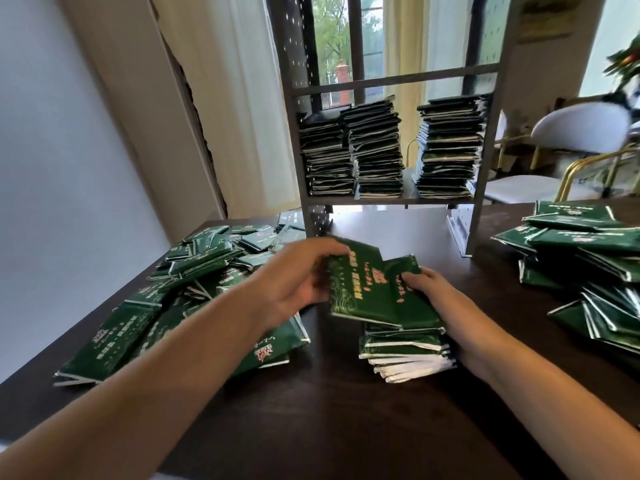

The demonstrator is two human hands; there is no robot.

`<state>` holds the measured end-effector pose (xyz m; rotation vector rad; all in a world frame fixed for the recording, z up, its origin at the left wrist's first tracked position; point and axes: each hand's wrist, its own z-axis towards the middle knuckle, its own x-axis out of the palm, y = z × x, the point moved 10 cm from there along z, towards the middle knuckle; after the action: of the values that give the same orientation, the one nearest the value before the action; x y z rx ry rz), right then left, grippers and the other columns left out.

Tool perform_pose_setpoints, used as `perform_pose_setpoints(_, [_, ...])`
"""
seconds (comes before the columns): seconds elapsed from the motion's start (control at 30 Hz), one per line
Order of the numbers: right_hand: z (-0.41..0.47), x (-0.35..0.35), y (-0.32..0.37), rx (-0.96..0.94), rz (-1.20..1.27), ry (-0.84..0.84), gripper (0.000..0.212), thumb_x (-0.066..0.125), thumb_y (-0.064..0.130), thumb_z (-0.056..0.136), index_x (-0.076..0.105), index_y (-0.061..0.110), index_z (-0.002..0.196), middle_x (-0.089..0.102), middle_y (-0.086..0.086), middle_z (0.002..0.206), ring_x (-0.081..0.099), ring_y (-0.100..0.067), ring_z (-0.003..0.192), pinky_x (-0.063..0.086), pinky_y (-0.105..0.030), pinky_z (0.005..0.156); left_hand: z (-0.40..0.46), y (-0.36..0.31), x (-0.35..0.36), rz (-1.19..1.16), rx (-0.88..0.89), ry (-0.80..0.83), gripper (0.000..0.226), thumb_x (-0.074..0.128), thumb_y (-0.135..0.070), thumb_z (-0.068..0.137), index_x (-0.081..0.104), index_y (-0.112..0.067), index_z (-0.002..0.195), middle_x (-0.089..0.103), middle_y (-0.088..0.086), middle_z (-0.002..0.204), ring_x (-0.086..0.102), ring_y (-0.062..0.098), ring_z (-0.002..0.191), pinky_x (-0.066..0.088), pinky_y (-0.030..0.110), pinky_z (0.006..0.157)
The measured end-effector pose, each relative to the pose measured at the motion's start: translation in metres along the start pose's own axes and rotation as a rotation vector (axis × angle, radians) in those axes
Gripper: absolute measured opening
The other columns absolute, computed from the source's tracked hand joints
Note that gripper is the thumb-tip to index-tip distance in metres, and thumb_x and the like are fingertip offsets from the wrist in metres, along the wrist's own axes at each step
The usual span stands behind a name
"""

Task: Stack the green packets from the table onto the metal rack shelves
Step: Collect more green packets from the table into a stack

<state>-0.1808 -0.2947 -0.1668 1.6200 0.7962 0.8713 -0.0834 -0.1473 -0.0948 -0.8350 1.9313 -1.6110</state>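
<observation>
Green packets (pixel 360 289), glossy dark w/ gold print and white edges (text blurred), sat atop a small stack (pixel 405 351) on the bench (pixel 329 417); left grip (pixel 298 275) and right grip (pixel 436 299) both clamped on them, below the metal rack (pixel 388 199).

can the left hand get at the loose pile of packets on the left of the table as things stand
Probably yes. The left hand now grips the top packet of the small stack, but the loose pile lies right beside that arm with nothing over it.
</observation>
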Motion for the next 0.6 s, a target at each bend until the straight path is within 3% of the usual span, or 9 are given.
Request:
perform_pose_setpoints(0.1, [0.001,-0.002,0.003,-0.032,-0.052,-0.014,0.031,0.056,0.037,0.100,0.058,0.023,0.127,0.078,-0.005,0.100,0.076,-0.022,0.087,0.055,-0.033,0.077,0.008,0.019,0.018,0.040,-0.023,-0.001,0.023,0.059,-0.007,0.094,0.067,-0.003,0.116,0.076,0.013,0.104,0.072,0.028,0.101,0.057,0.043,0.094])
perform_pose_setpoints(0.2, [0.005,-0.003,0.002,-0.063,-0.114,-0.030,0.042,0.054,0.045,0.099,0.052,0.024,0.135,0.075,-0.005,0.107,0.074,-0.023,0.095,0.052,-0.043,0.098,0.009,0.032,0.022,-0.065,0.017,-0.088,0.025,0.063,-0.006,0.091,0.068,-0.010,0.116,0.076,0.016,0.103,0.072,0.035,0.101,0.059,0.042,0.086])
perform_pose_setpoints(0.33, [0.005,-0.001,0.001,-0.070,-0.156,-0.045,0.055,0.052,0.057,0.095,0.044,0.029,0.143,0.071,-0.003,0.114,0.070,-0.022,0.104,0.047,-0.048,0.105,0.005,0.053,0.042,-0.243,0.015,-0.085,0.034,0.064,-0.006,0.090,0.061,-0.017,0.123,0.074,0.017,0.111,0.072,0.031,0.100,0.057,0.041,0.085])
perform_pose_setpoints(0.4, [0.005,-0.003,0.002,-0.088,-0.263,-0.078,0.048,0.044,0.059,0.098,0.048,0.032,0.138,0.069,0.000,0.118,0.065,-0.022,0.112,0.045,-0.044,0.105,0.006,0.058,0.054,-0.345,-0.012,-0.048,0.034,0.060,-0.005,0.092,0.060,-0.014,0.125,0.072,0.019,0.113,0.071,0.031,0.097,0.056,0.043,0.086])
perform_pose_setpoints(0.47, [0.000,0.000,0.012,-0.111,-0.389,-0.094,0.053,0.029,0.061,0.100,0.048,0.032,0.140,0.060,0.003,0.136,0.053,-0.025,0.129,0.039,-0.040,0.107,0.009,0.059,0.058,-0.381,-0.029,-0.027,0.033,0.057,-0.005,0.094,0.059,-0.011,0.126,0.073,0.018,0.108,0.070,0.030,0.094,0.056,0.043,0.086])
perform_pose_setpoints(0.53, [-0.004,-0.008,0.019,-0.124,-0.307,-0.145,0.056,0.027,0.062,0.097,0.050,0.030,0.137,0.054,0.003,0.142,0.048,-0.023,0.132,0.034,-0.039,0.111,0.012,0.059,0.057,-0.370,-0.040,-0.023,0.034,0.053,-0.003,0.094,0.058,-0.008,0.127,0.073,0.017,0.104,0.070,0.028,0.090,0.056,0.041,0.084])
perform_pose_setpoints(0.57, [-0.006,-0.010,0.016,-0.104,-0.208,-0.149,0.050,0.031,0.062,0.098,0.053,0.031,0.131,0.053,0.005,0.141,0.049,-0.020,0.129,0.034,-0.038,0.110,0.012,0.060,0.056,-0.364,-0.047,-0.033,0.034,0.052,-0.002,0.095,0.058,-0.007,0.128,0.073,0.018,0.106,0.069,0.028,0.090,0.056,0.040,0.084])
perform_pose_setpoints(0.6, [-0.007,-0.013,0.010,-0.066,-0.125,-0.151,0.058,0.037,0.066,0.096,0.053,0.028,0.136,0.054,0.004,0.142,0.051,-0.020,0.129,0.035,-0.039,0.111,0.012,0.062,0.056,-0.369,-0.057,-0.041,0.034,0.050,-0.002,0.095,0.058,-0.006,0.128,0.072,0.020,0.109,0.069,0.028,0.090,0.056,0.039,0.083])
